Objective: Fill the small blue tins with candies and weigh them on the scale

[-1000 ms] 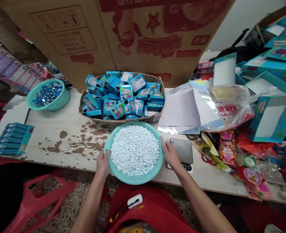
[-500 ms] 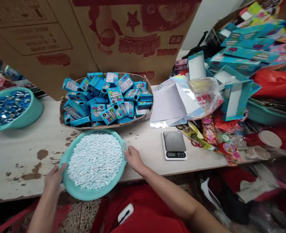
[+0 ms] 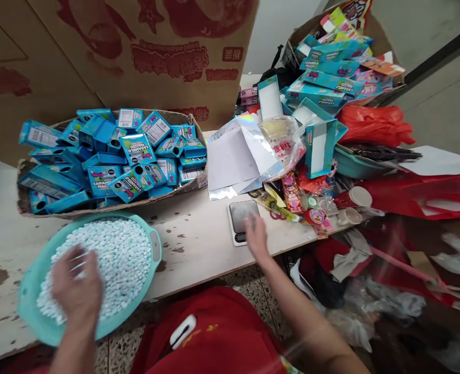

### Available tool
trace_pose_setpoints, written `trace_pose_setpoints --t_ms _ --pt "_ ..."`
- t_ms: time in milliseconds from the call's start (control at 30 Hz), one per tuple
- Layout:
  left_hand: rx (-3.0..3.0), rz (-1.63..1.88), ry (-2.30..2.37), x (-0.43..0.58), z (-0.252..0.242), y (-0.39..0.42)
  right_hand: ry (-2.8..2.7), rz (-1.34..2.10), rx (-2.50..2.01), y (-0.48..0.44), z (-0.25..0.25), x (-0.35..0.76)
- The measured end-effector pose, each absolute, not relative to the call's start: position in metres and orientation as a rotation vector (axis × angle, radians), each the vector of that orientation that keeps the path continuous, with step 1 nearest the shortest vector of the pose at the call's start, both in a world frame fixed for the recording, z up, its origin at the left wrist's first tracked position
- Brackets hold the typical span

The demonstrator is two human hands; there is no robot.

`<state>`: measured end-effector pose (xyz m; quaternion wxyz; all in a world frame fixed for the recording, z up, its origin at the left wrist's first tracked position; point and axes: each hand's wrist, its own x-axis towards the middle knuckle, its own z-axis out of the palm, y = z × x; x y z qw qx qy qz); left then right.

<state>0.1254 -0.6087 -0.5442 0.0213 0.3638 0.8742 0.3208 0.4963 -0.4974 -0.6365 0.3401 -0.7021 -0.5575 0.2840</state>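
Observation:
A teal basin [image 3: 155, 248] full of small pale-blue tablets [image 3: 120, 254] sits at the near edge of the worn white table [image 3: 198, 244]. My left hand [image 3: 76, 288] rests over the tablets inside the basin, blurred, fingers spread. My right hand [image 3: 255, 236] reaches over the small digital scale [image 3: 239, 215], fingers stretched out and smeared by motion, holding nothing that I can see. Behind the basin stands a cardboard tray [image 3: 171, 191] heaped with small blue boxes [image 3: 136, 150].
A large printed carton [image 3: 136, 57] stands behind the table. Right of the tray lie holographic pouches [image 3: 237, 156], a clear bag, open blue cartons [image 3: 319, 145], sweets wrappers, small cups [image 3: 360, 196] and red bags [image 3: 373, 124]. Bags and clutter fill the floor at right.
The view swung right. Both hands left the basin's rim: the left went into the tablets, the right moved over to the scale. The basin now sits further left.

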Motion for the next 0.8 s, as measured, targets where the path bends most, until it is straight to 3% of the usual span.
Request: trace_pose_setpoints --t_ms 67,133,200,300,567,800 --pt "1.202 0.990 2.229 0.207 -0.565 -0.570 -1.408 0.708 -1.908 -0.483 -0.655 0.554" --pt "1.167 0.759 1.827 0.285 -0.597 -0.531 -1.426 0.756 -1.939 -0.472 -0.673 0.587" --pt "1.090 0.509 1.741 0.343 -0.629 -0.498 -1.473 0.823 -1.933 -0.465 -0.688 0.596" --pt "1.079 0.453 1.766 0.380 -0.662 -0.472 -1.571 0.927 -1.868 -0.464 -0.697 0.579" --pt "0.966 0.417 2.061 0.292 -0.665 -0.512 -1.809 1.104 -1.614 -0.479 -0.684 0.479" --pt "0.917 0.437 2.212 0.241 -0.661 -0.529 -1.917 1.011 -1.547 -0.487 -0.685 0.427"
